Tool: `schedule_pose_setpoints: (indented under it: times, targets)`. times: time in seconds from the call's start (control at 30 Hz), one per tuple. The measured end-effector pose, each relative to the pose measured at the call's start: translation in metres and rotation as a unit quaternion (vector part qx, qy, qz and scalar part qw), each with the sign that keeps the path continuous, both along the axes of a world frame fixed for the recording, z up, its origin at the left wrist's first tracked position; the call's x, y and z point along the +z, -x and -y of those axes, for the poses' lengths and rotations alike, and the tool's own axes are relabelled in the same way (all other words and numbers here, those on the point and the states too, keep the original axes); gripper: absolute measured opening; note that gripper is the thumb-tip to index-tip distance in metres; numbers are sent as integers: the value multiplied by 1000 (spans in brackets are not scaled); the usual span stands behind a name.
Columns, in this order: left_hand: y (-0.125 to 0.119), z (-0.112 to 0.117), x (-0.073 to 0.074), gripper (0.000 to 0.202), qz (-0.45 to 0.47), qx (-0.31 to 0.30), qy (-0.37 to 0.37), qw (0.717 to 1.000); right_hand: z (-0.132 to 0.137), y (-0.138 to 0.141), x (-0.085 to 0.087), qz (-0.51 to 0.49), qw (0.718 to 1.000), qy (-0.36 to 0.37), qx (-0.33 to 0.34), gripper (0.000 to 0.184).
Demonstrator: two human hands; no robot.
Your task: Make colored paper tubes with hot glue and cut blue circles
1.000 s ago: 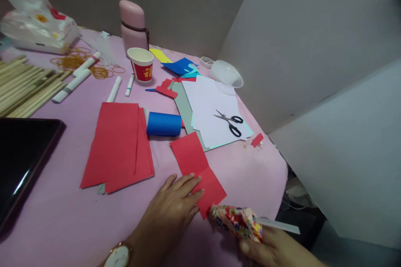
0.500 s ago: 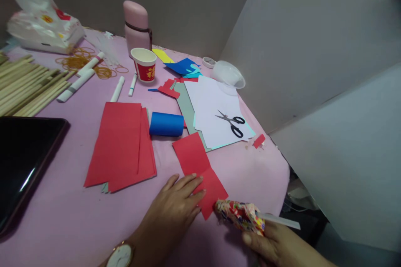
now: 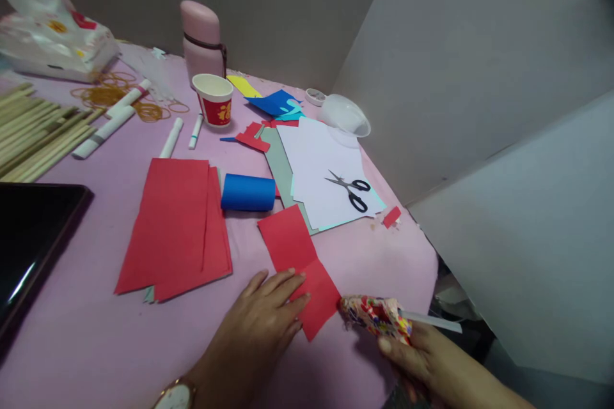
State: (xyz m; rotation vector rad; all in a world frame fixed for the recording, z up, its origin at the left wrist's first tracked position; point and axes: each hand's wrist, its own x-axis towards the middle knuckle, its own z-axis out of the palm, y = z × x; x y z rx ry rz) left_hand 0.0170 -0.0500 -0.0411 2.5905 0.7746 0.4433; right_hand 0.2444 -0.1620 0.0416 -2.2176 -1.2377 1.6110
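Note:
My left hand (image 3: 268, 310) lies flat with fingers stretched, its fingertips on the left edge of a creased strip of red paper (image 3: 319, 294). In my right hand (image 3: 422, 358) is a hot glue gun (image 3: 371, 316) with a colourful patterned covering. A translucent glue stick (image 3: 434, 321) pokes out of its back end. The gun's tip is at the strip's right corner; whether it touches the paper I cannot tell. Beyond the strip lies a blue paper tube (image 3: 248, 193). A stack of red paper (image 3: 167, 223) is left of it.
Scissors (image 3: 349, 190) rest on white sheets (image 3: 321, 153). Farther back stand a paper cup (image 3: 214, 102), a pink flask (image 3: 202, 41) and a clear plastic bowl (image 3: 344, 115). Wooden sticks (image 3: 38, 134), markers (image 3: 103, 134), rubber bands (image 3: 108, 92) and a black tablet (image 3: 33, 236) occupy the left side.
The glue gun's tip has moved along the near-right edge of the red strip to its right corner. My left hand keeps its place on the paper. The view has shifted slightly.

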Motion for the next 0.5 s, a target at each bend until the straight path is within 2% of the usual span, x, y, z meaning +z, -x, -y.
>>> schedule_pose_setpoints:
  times: [0.17, 0.3, 0.4, 0.5]
  targets:
    - [0, 0, 1, 22, -4, 1, 11, 1000, -2, 12, 1, -42, 996, -30, 68, 45]
    - [0, 0, -2, 23, -12, 0, 16, 1000, -8, 25, 4, -62, 984, -108, 127, 36]
    - [0, 1, -5, 23, -6, 4, 22, 1000, -11, 28, 7, -60, 981, -136, 125, 34]
    - [0, 1, -5, 23, -1, 9, 28, 1000, -10, 23, 6, -29, 987, -114, 112, 38]
